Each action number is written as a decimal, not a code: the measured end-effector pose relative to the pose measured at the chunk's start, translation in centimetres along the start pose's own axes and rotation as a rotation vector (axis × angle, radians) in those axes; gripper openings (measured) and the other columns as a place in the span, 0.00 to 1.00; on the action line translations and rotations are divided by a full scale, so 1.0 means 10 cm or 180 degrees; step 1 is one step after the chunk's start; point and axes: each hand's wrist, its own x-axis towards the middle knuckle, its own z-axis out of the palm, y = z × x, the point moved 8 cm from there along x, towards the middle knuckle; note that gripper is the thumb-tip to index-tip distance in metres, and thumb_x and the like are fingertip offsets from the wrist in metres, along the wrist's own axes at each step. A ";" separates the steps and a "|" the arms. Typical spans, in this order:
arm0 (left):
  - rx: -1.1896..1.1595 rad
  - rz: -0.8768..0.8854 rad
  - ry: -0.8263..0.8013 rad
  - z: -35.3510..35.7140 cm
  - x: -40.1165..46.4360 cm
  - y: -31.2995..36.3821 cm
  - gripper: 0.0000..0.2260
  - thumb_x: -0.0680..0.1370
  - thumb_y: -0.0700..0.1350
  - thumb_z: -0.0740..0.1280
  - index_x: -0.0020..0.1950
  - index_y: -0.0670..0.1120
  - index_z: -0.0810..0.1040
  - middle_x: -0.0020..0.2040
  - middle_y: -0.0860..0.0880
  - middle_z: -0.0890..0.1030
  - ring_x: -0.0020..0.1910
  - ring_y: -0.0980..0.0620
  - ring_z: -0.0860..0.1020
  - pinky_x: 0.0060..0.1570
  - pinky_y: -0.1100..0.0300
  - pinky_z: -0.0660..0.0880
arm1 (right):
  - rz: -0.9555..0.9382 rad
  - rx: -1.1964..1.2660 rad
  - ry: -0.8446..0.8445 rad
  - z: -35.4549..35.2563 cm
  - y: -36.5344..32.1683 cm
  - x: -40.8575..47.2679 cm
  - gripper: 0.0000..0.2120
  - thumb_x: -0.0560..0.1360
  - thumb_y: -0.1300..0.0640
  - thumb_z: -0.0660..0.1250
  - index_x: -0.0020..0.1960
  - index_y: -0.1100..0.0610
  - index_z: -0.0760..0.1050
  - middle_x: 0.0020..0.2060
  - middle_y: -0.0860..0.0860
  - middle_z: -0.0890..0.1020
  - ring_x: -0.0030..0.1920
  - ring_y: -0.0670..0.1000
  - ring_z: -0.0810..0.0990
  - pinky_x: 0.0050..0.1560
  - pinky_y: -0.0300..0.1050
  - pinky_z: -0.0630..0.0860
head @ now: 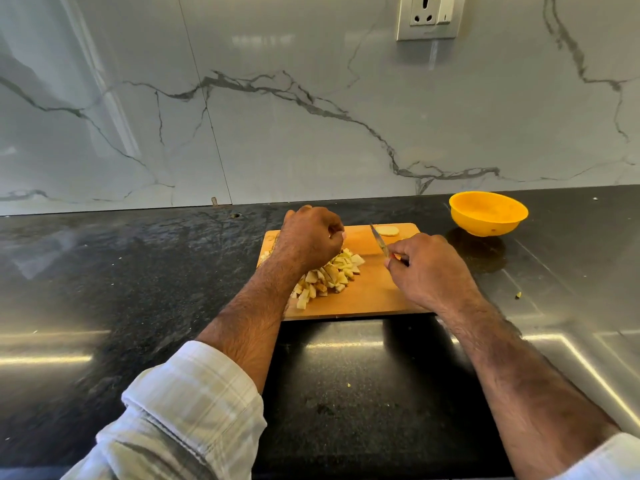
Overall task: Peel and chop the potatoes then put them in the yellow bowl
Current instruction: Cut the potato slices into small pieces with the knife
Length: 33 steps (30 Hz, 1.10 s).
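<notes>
**Operator:** Gripping the knife [379, 241] is my right hand [427, 268], right of centre in the frame; the fingers curl round the handle and the thin blade angles up and left over the wooden cutting board [374, 296].

**Observer:** And your left hand?

**Operator:** My left hand [310, 239] sits at centre frame with its fingers curled under. It hovers at the upper end of the heap of chopped potato pieces [329, 275]. Whether it pinches any pieces I cannot tell; the back of the hand hides the fingertips.

**Observer:** Where are the potatoes, exactly?

**Operator:** The chopped pieces lie piled on the left half of the board, running from under my left hand down toward the board's lower edge. One larger pale potato slice [388, 231] lies flat near the board's top edge, just beside the knife tip.

**Observer:** And the bowl?

**Operator:** The yellow bowl [488, 213] stands on the dark countertop [138, 271], up and right of the board, apart from it. I see nothing in the part of its inside that shows.
</notes>
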 end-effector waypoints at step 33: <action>-0.0011 0.0016 -0.0929 0.46 0.11 0.39 0.08 0.81 0.48 0.73 0.58 0.51 0.87 0.59 0.54 0.83 0.57 0.54 0.79 0.62 0.51 0.80 | 0.0345 -0.0244 -0.0519 0.12 -0.09 -0.13 0.17 0.76 0.48 0.71 0.62 0.53 0.78 0.50 0.51 0.82 0.47 0.51 0.81 0.48 0.47 0.84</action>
